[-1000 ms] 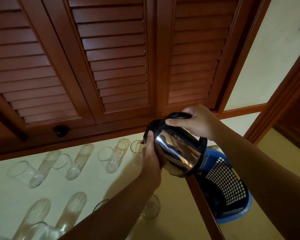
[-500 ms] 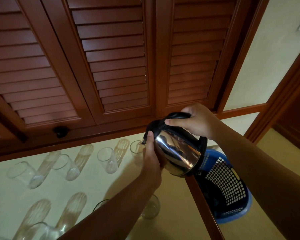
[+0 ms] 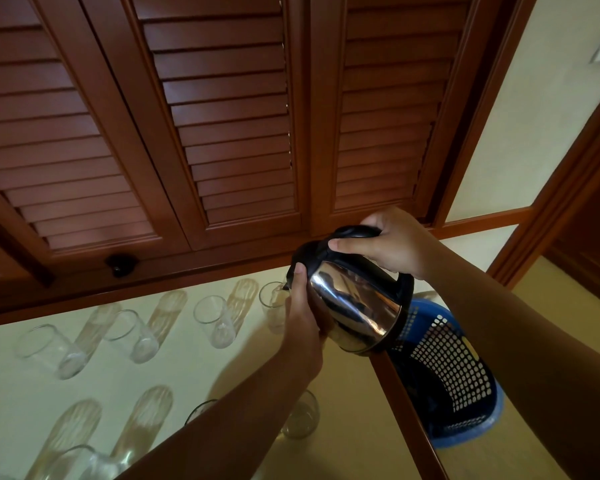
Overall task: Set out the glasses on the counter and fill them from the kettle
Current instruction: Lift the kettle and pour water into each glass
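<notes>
Both hands held the tilted kettle over a glass.

The right hand (image 3: 397,244) gripped the black handle of the steel kettle (image 3: 354,306), fingers closed around it; the left hand (image 3: 302,320) pressed against its side (near the spout). The spout leaned toward the glass (image 3: 272,303) in the far row on the pale surface (image 3: 187,375), beside the blue basket (image 3: 458,382).

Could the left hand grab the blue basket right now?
Probably not: the left hand is steadying the tilted kettle, and the blue basket sits beyond the counter edge, behind the kettle.
</notes>
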